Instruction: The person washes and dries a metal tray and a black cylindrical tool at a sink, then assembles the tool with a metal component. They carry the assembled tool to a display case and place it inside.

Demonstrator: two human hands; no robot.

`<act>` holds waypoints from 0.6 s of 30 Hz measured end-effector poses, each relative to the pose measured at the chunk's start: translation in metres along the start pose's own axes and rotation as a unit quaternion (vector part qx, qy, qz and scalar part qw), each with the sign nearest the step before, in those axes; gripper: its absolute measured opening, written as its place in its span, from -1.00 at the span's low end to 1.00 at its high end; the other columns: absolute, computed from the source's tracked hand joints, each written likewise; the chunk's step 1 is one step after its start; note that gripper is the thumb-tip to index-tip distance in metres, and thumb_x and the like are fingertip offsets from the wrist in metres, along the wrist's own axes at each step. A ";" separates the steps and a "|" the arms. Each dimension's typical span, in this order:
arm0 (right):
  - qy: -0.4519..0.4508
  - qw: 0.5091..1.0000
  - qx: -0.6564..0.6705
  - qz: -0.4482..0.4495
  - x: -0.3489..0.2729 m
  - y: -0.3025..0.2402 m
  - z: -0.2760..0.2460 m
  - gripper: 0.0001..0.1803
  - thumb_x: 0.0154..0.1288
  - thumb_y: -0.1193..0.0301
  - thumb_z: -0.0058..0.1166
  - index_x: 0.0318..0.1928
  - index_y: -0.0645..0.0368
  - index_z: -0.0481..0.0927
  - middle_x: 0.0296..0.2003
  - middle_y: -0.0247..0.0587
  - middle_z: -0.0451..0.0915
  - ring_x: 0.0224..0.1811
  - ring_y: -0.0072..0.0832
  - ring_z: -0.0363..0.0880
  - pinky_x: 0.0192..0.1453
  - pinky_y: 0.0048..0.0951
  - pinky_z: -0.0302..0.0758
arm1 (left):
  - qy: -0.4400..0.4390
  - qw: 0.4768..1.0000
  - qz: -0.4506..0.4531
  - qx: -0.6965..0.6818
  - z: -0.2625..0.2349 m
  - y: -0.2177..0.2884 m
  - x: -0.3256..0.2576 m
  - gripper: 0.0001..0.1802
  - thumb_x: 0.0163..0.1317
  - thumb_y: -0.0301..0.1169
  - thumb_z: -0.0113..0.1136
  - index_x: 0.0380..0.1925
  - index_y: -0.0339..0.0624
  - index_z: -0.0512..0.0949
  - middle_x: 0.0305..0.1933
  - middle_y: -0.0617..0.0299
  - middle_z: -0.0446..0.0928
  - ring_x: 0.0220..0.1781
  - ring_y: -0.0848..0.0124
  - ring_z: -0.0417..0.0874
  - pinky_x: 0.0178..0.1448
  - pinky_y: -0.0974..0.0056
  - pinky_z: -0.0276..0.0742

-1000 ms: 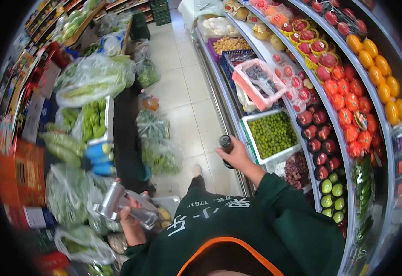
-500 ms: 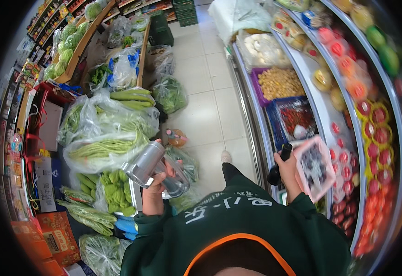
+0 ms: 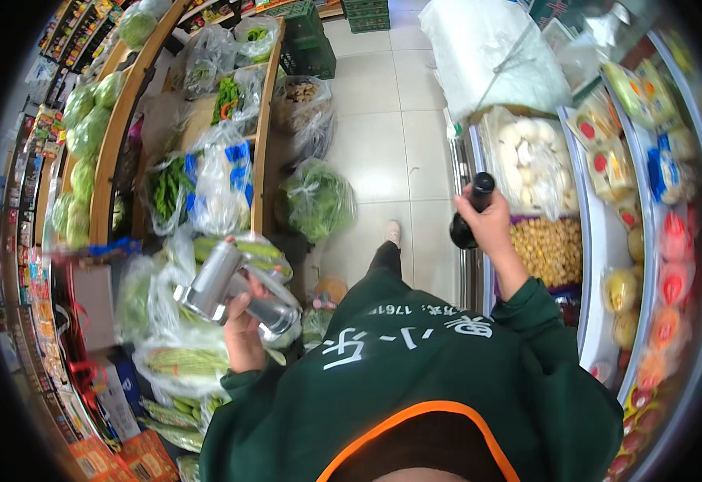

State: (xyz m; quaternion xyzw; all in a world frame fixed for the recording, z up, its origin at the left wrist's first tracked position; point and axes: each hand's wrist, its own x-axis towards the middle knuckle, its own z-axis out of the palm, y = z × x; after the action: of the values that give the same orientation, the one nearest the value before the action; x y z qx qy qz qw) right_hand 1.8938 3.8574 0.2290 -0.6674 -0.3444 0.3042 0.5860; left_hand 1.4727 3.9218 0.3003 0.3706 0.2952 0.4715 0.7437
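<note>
My left hand (image 3: 242,333) is closed around a silver metal device (image 3: 210,281) with a thick tubular body and a looped, partly see-through lower part. I hold it tilted over the bagged vegetables on the left; its exact kind is unclear. My right hand (image 3: 489,223) grips a black tool (image 3: 483,185) with a rounded cylindrical end above the fist and a wider dark end beside it. That hand is above the edge of the chilled display, near a bag of white mushroom-like produce (image 3: 528,157). My fingers hide part of both items.
Tan, nut-sized produce (image 3: 548,251) fills a purple crate on the right, with packed fruit (image 3: 666,289) beyond. Left stand a wooden rack (image 3: 262,120) of bagged greens and cabbages (image 3: 90,132). A bag of leafy greens (image 3: 319,197) sits beside the tiled aisle (image 3: 367,161). Green crates (image 3: 306,36) stand farther off.
I have moved forward along the aisle, and the shelves slide back past me. My right hand, with the black tool, has moved forward, away from the pink tray. Both hands keep their hold.
</note>
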 end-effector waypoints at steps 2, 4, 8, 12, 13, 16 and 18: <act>0.045 0.998 -0.039 0.008 0.061 -0.007 0.003 -0.73 0.13 0.44 0.38 -0.24 0.23 0.55 -0.39 -0.37 0.59 -0.37 -0.66 0.53 -0.23 -0.55 0.50 | -0.062 0.998 0.011 -0.019 0.012 -0.002 0.096 0.18 -0.04 -0.33 0.42 0.50 0.00 -0.16 -0.43 0.30 0.45 -0.29 0.37 0.59 0.45 -0.21 0.21; 0.099 0.992 0.006 0.072 0.119 -0.013 0.009 -0.77 0.16 0.46 0.35 -0.24 0.22 0.55 -0.40 -0.39 0.57 -0.38 -0.66 0.52 -0.24 -0.55 0.49 | -0.040 0.999 -0.009 -0.020 0.027 -0.001 0.182 0.17 -0.03 -0.30 0.41 0.51 -0.06 -0.14 -0.48 0.35 0.40 -0.37 0.47 0.53 0.44 -0.19 0.24; 0.110 0.992 0.000 0.067 0.226 -0.028 0.002 -0.81 0.23 0.51 0.26 -0.18 0.21 0.53 -0.34 -0.29 0.59 -0.31 -0.54 0.60 -0.16 -0.49 0.52 | -0.118 0.993 0.027 0.011 0.061 0.016 0.352 0.11 -0.03 -0.34 0.41 0.48 -0.13 -0.07 -0.53 0.30 0.38 -0.42 0.44 0.51 0.37 -0.18 0.36; 0.122 0.991 -0.032 0.050 0.338 -0.022 0.006 -0.80 0.24 0.51 0.26 -0.17 0.21 0.53 -0.33 -0.30 0.59 -0.31 -0.54 0.60 -0.15 -0.49 0.52 | -0.129 0.989 0.017 0.073 0.068 0.027 0.499 0.07 0.06 -0.36 0.34 0.49 -0.18 -0.11 -0.49 0.29 0.37 -0.38 0.42 0.49 0.43 -0.18 0.24; 0.128 0.990 -0.027 0.055 0.371 -0.017 0.013 -0.81 0.23 0.51 0.26 -0.18 0.20 0.53 -0.34 -0.31 0.59 -0.31 -0.55 0.59 -0.15 -0.49 0.52 | -0.137 0.986 0.021 0.091 0.068 0.026 0.533 0.07 0.06 -0.35 0.34 0.49 -0.18 -0.10 -0.48 0.29 0.38 -0.37 0.42 0.50 0.43 -0.18 0.24; 0.127 0.988 0.003 0.085 0.486 -0.001 0.051 -0.84 0.22 0.53 0.26 -0.22 0.20 0.54 -0.36 -0.34 0.59 -0.34 -0.58 0.57 -0.17 -0.52 0.50 | -0.137 0.982 0.028 0.124 0.065 0.019 0.629 0.08 0.05 -0.32 0.35 0.50 -0.16 -0.10 -0.48 0.31 0.38 -0.38 0.42 0.50 0.42 -0.17 0.27; 0.089 0.993 0.031 0.077 0.569 -0.004 0.080 -0.74 0.15 0.46 0.35 -0.20 0.23 0.55 -0.35 -0.35 0.58 -0.33 -0.64 0.53 -0.19 -0.55 0.50 | -0.085 0.987 0.019 0.137 0.076 0.020 0.678 0.08 0.04 -0.31 0.36 0.50 -0.16 -0.08 -0.50 0.31 0.38 -0.41 0.42 0.50 0.40 -0.16 0.29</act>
State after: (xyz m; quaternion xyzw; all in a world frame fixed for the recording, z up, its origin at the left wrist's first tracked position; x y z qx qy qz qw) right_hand 2.1572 4.3680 0.2217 -0.6981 -0.2286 0.2983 0.6095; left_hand 1.7815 4.5304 0.2980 0.5134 0.2856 0.4069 0.6995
